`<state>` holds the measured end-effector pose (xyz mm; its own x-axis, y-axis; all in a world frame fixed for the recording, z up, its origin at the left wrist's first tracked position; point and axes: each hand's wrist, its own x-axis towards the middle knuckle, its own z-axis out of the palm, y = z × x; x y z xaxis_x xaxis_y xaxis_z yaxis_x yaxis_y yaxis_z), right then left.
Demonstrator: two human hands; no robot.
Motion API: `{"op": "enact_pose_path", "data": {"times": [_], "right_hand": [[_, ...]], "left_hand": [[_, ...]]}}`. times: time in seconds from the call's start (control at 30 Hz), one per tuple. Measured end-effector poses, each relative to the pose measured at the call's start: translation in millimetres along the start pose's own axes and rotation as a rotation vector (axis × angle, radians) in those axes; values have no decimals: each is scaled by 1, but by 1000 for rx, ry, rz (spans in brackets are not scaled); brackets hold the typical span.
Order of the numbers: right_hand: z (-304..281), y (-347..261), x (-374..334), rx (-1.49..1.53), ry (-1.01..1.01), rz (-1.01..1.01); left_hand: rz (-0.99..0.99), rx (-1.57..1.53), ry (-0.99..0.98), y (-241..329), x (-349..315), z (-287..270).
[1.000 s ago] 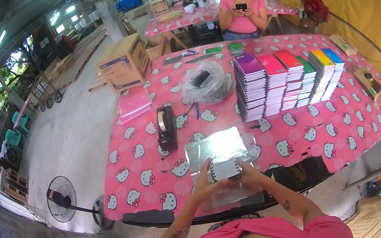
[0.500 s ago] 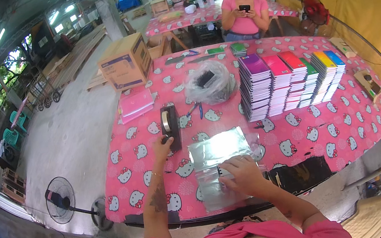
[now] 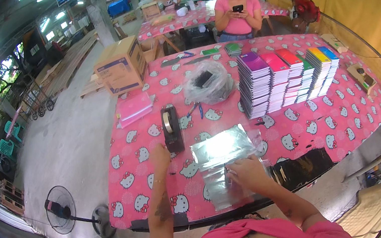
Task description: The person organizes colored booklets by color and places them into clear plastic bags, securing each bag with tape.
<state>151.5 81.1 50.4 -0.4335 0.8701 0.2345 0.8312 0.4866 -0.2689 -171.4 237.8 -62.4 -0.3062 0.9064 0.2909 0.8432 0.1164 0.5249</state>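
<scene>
Pressing the clear plastic (image 3: 220, 145) flat with steady fingers should serve best: right of the one black tape dispenser (image 3: 173, 135), the half-curled right hand (image 3: 247, 172) covers one small dark item (image 3: 226, 170) on it, grip unclear. The left hand (image 3: 159, 157) sits at the dispenser's near end, its opening and hold indiscernible; six notebook stacks (image 3: 278, 84) stand farther right of the dispenser.

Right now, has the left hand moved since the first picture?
Yes: the left hand went left and forward across the table, closer to the box.
</scene>
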Motion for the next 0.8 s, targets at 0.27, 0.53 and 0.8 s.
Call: {"op": "enact_pose_path", "data": {"times": [0.27, 0.53, 0.8], "right_hand": [[3, 1, 0, -15, 85, 39], [-22, 5, -5, -13, -22, 25], [30, 93, -49, 546, 257, -87]], "left_hand": [[638, -862, -801, 129, -82, -44], [915, -725, -637, 127, -71, -32], [982, -654, -513, 155, -80, -27]]}}
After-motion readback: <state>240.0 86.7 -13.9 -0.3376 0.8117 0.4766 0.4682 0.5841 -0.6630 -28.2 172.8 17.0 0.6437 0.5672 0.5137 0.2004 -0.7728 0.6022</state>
